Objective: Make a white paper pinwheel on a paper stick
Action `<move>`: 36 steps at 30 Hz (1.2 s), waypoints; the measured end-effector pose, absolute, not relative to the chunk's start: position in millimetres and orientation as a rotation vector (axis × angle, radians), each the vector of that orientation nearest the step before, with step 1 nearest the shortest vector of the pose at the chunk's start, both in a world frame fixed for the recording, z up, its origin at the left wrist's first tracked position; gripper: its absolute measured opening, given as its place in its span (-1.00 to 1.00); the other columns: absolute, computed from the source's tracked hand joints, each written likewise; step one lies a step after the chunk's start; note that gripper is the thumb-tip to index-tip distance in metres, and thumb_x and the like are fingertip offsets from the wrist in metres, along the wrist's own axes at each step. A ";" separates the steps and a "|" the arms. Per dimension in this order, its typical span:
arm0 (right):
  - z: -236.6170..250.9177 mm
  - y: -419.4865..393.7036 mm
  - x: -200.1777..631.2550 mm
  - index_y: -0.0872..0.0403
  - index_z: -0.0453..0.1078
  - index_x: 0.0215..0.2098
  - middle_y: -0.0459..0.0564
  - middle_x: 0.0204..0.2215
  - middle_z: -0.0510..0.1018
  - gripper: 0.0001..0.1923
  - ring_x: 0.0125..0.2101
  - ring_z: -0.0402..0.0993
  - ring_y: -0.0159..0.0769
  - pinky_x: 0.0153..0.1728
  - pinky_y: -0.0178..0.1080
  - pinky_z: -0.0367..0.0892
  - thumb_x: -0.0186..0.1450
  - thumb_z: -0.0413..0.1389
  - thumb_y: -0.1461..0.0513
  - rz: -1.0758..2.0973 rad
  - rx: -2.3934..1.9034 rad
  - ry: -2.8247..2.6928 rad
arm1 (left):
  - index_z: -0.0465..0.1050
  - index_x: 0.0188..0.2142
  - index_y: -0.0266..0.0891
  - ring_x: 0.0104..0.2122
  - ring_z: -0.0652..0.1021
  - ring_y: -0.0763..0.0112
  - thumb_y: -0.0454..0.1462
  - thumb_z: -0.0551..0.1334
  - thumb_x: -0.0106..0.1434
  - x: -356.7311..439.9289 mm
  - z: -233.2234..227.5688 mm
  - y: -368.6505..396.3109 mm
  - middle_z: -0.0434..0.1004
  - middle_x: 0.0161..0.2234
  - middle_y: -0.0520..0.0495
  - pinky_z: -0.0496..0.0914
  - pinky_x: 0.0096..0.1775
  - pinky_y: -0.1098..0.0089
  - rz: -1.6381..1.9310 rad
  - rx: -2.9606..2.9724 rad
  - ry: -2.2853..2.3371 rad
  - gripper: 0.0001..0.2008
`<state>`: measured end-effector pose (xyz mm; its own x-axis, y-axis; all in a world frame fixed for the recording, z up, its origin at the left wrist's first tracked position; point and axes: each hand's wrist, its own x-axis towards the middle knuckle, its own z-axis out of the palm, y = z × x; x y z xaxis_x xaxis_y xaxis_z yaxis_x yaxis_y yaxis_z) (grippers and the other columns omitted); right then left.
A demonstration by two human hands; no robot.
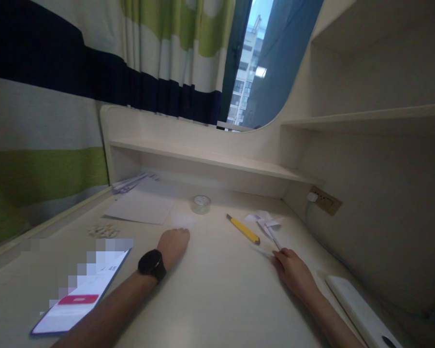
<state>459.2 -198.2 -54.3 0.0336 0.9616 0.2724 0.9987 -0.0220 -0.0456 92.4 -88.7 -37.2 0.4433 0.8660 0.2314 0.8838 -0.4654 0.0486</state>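
Left hand: the left hand (173, 245) was laid on the desk (217, 299), fingers curled together over the near edge of a small white paper slip (181, 220); a black round watch (152, 265) was worn on the wrist.
Right hand: the right hand (293, 270) was rested flat on the desk, fingertips gathered at the end of a thin white stick (274, 238); whether the stick was pinched could not be told.
Folded paper: a crumpled white paper piece (264, 220) was seen at the far end of the stick, near the back right of the desk.
Knife: a slim yellow utility knife (243, 229) was laid slantwise between the two hands.
Tape: a clear, round tape roll (200, 204) was set behind the slip.
Sheets: a flat white sheet (141, 205) and a loose stack of papers (130, 182) were lying at the left.
Phone: a lit phone (80, 299) was placed beside the left forearm.
Surface: the desk was pale, smooth laminate, with a low shelf (210, 157) behind.
Room: a striped curtain (94, 72) in white, green and navy was hung by a window (248, 63); a wall socket (324, 199) was fitted on the right.
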 end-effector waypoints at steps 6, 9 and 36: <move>-70.5 -213.0 487.7 0.10 0.52 -0.19 0.19 -0.26 0.50 -0.64 -0.20 0.41 -0.08 -0.16 -0.18 0.27 0.36 -0.11 0.18 -0.355 -2.166 -1.952 | 0.46 -0.17 -0.43 -0.17 0.55 0.07 -0.46 0.11 0.23 91.7 -32.9 -87.8 0.53 -0.21 -0.42 0.40 -0.16 0.18 -0.408 -2.590 -1.617 -0.79; -68.4 -210.2 485.6 0.12 0.53 -0.21 0.18 -0.26 0.51 -0.66 -0.19 0.41 -0.10 -0.11 -0.19 0.26 0.34 -0.08 0.19 -0.318 -2.125 -1.910 | 0.41 -0.07 -0.36 -0.11 0.51 0.12 -0.32 0.19 0.28 89.5 -27.9 -88.9 0.47 -0.09 -0.34 0.40 -0.11 0.14 -0.462 -2.597 -1.603 -0.76; -45.1 -2.4 298.6 0.08 0.56 -0.30 0.00 -0.37 0.62 -0.78 -0.34 0.49 -0.27 -0.33 -0.33 0.26 0.06 0.29 0.20 0.318 -1.836 -1.935 | 0.39 0.01 -0.34 0.01 0.48 0.14 -0.58 0.01 0.17 83.0 -37.2 -152.3 0.47 0.01 -0.35 0.40 -0.01 0.19 -0.297 -2.777 -1.363 -0.55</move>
